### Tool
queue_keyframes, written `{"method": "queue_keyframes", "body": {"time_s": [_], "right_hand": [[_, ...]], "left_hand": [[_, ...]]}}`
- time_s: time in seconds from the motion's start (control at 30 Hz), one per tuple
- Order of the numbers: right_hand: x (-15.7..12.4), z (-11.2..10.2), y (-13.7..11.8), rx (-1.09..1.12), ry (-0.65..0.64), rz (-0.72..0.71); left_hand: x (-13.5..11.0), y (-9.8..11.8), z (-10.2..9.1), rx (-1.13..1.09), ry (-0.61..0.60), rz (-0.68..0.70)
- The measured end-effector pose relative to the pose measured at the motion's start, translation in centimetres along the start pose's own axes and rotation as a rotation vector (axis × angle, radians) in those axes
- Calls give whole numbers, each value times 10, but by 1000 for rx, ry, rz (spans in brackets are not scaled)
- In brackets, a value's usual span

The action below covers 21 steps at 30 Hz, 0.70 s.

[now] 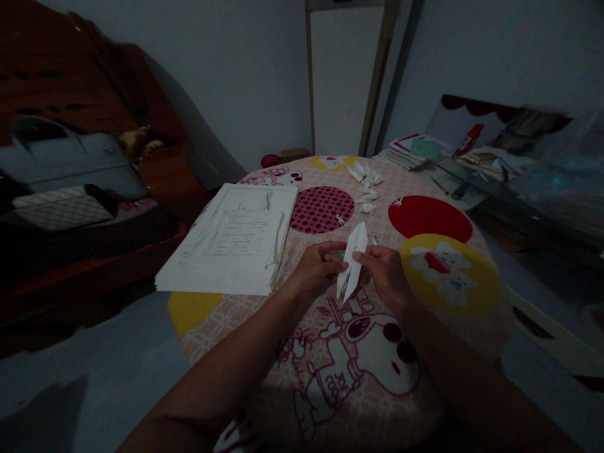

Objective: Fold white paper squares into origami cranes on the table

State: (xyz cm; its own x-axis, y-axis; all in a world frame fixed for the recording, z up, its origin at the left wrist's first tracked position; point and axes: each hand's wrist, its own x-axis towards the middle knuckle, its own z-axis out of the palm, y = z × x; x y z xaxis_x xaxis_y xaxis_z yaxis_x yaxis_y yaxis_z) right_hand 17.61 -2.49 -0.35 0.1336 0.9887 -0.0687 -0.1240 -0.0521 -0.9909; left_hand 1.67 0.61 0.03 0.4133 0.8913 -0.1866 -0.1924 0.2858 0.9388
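Both my hands hold a folded white paper piece (353, 257) above the round table (325, 327) with its cartoon-print cloth. My left hand (317, 265) pinches the paper's left edge with its fingers closed. My right hand (384, 272) grips the right side, fingers curled around it. The paper is long and pointed, standing nearly upright between the hands. Several small folded white paper figures (365, 182) lie further back on the table.
A stack of white printed sheets (236, 242) lies on the table's left part. Piles of booklets and papers (415, 151) sit on a surface at the right. A dark wooden seat with a bag (70, 170) stands at the left. A door frame (344, 75) is behind.
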Motion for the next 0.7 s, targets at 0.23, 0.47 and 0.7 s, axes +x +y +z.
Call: {"method": "queue_keyframes", "body": {"time_s": [0.23, 0.47, 0.7], "right_hand": [[1, 0, -2, -56, 96, -36], [1, 0, -5, -54, 118, -26], [3, -2, -1, -80, 169, -73]], "left_hand": [[0, -1, 2, 32, -67, -37], [1, -4, -1, -5, -124, -37], [1, -5, -2, 49, -124, -45]]}}
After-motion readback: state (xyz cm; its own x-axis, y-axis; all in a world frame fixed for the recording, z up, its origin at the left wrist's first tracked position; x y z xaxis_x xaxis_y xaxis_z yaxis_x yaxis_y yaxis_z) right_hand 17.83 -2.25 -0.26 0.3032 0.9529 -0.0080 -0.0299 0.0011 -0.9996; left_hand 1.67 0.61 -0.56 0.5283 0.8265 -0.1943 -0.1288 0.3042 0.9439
